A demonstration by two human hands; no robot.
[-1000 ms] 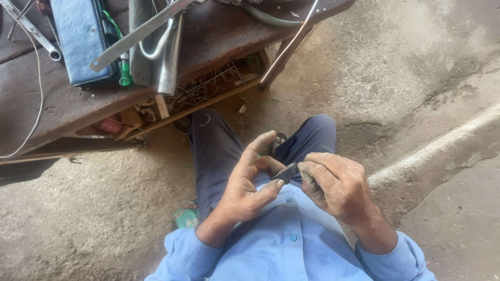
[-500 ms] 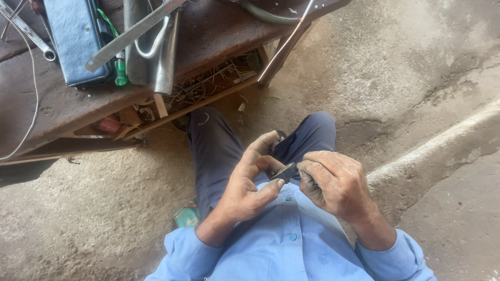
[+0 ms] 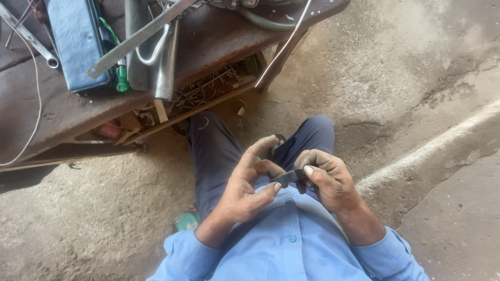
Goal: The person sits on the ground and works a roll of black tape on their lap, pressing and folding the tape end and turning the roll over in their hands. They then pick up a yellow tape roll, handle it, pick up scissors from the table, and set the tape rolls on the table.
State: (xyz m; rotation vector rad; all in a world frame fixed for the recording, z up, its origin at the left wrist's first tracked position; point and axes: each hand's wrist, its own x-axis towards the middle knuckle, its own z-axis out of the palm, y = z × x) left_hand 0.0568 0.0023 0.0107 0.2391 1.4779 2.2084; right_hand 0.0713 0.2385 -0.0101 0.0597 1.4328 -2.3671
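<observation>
Right now I see a small dark flat piece (image 3: 285,177), short and strip-like with a dull finish, held over the lap just above the blue shirt (image 3: 281,250). My read on grip: right hand (image 3: 327,179) is closed around its right end with thumb on top, left hand (image 3: 249,187) pinches the other end between thumb and fingertip, other fingers spread loose. Most of the piece sits buried under the right fingers, so its full shape and material I can't tell; bench (image 3: 208,41) at top is cut off by the frame edge.
</observation>
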